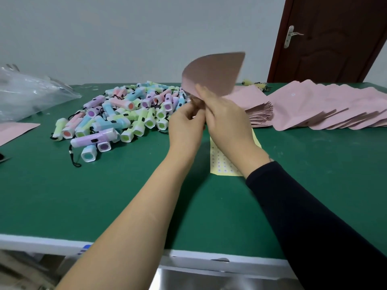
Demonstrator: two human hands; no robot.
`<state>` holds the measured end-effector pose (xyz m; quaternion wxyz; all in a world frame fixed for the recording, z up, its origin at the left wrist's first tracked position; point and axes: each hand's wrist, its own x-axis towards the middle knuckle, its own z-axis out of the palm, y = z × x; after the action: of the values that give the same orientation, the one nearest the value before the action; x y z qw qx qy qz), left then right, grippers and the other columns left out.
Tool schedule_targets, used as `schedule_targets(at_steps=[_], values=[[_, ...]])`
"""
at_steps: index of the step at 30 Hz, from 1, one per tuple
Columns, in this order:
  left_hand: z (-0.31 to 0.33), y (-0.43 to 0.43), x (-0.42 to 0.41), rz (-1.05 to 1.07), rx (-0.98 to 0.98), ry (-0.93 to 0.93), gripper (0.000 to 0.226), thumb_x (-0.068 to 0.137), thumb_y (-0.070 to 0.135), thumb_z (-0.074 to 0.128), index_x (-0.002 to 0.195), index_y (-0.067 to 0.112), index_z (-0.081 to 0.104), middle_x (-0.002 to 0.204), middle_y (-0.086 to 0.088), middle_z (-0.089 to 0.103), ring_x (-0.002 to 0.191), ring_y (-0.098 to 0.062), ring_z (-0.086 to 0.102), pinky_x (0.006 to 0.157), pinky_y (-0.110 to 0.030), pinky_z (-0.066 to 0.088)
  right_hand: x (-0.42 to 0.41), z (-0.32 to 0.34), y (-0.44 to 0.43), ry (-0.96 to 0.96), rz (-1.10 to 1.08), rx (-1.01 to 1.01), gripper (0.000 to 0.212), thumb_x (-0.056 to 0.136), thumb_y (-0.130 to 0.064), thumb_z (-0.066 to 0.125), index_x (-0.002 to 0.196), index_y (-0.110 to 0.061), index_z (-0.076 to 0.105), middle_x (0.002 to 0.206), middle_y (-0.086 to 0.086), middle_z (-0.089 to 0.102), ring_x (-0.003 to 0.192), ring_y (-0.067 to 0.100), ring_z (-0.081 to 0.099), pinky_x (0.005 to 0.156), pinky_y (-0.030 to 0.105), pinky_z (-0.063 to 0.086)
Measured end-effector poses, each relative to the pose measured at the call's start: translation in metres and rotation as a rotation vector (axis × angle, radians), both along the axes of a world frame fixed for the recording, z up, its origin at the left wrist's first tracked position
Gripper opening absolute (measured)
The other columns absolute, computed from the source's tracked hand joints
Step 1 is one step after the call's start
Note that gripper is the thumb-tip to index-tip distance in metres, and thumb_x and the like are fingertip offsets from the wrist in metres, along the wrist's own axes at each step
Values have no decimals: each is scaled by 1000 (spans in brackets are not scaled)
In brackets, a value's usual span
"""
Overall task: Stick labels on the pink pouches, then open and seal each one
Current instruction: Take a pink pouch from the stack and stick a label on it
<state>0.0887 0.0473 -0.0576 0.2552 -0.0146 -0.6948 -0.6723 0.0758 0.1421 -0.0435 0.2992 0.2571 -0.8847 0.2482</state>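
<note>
A single pink pouch [213, 74] is held raised in the upper centre of the frame, above the green table [104, 195]. Its lower edge is pinched by the left hand [186, 124] and gripped by the right hand [226, 120], fingers curled on it. A yellow label sheet [219, 162] is laid flat beneath the wrists. A fanned stack of pink pouches [314, 105] is spread at centre right. A heap of pastel flashlights [125, 114] is piled at centre left.
</note>
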Motion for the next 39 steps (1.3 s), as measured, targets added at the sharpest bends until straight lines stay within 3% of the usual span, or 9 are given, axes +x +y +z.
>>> schedule_targets(at_steps=[3,7,11,17,23,27,33,36,39], values=[[4,1,3,50,-20,128,25,88,0,51,95,13,72,81,10,69,73,-1,61,74,-22,50,4,1,-4,64,58,-232,52,96,-5,39,145,-19,43,144,8,51,127,26,51,100,32,38],[7,-1,6,47,28,117,17,95,5,52,88,13,66,80,5,67,75,-9,61,74,-24,50,2,-1,-6,-329,308,-559,48,102,-27,47,148,-23,38,145,-3,49,126,4,47,105,24,39],[19,-26,7,-325,317,-25,13,99,7,45,99,7,58,90,-4,65,84,-17,61,78,-32,50,-19,9,21,-572,235,-1032,69,93,-49,58,151,-28,28,155,-8,31,138,11,35,98,23,33],[26,-51,9,-653,439,0,25,100,7,40,95,7,64,82,-2,69,75,-13,66,66,-24,55,-37,-7,56,-1136,343,-1322,52,90,-37,65,130,-7,51,102,7,75,83,16,72,61,26,57],[26,-58,11,-810,581,29,39,100,6,38,99,9,76,101,-5,73,96,-17,69,83,-30,57,-39,-6,52,-1152,408,-1265,30,89,-33,65,112,-14,66,99,3,72,85,17,68,55,23,54],[22,-65,6,-499,271,-34,28,102,10,45,96,15,72,86,6,73,78,-7,68,68,-21,55,-43,1,67,-992,460,-1548,27,96,-25,58,119,-13,65,109,6,73,92,22,72,75,37,60],[13,-82,-2,-298,68,-182,22,103,13,49,95,16,70,87,-1,71,78,-18,59,69,-28,51,-47,6,76,-686,285,-1339,30,96,-32,58,119,-13,65,111,0,72,100,15,69,76,30,57],[11,-90,-6,-72,82,-183,22,101,7,45,93,10,66,75,2,67,64,-15,56,59,-23,48,-47,7,82,-584,98,-1429,20,97,-30,55,102,-14,67,78,-9,69,69,5,63,59,20,46],[11,-90,-9,181,-4,-97,20,97,7,42,87,12,59,66,-1,58,56,-17,48,58,-27,40,-37,8,76,-416,-111,-1173,25,97,-24,54,118,-14,64,103,-6,68,86,7,61,71,21,50]])
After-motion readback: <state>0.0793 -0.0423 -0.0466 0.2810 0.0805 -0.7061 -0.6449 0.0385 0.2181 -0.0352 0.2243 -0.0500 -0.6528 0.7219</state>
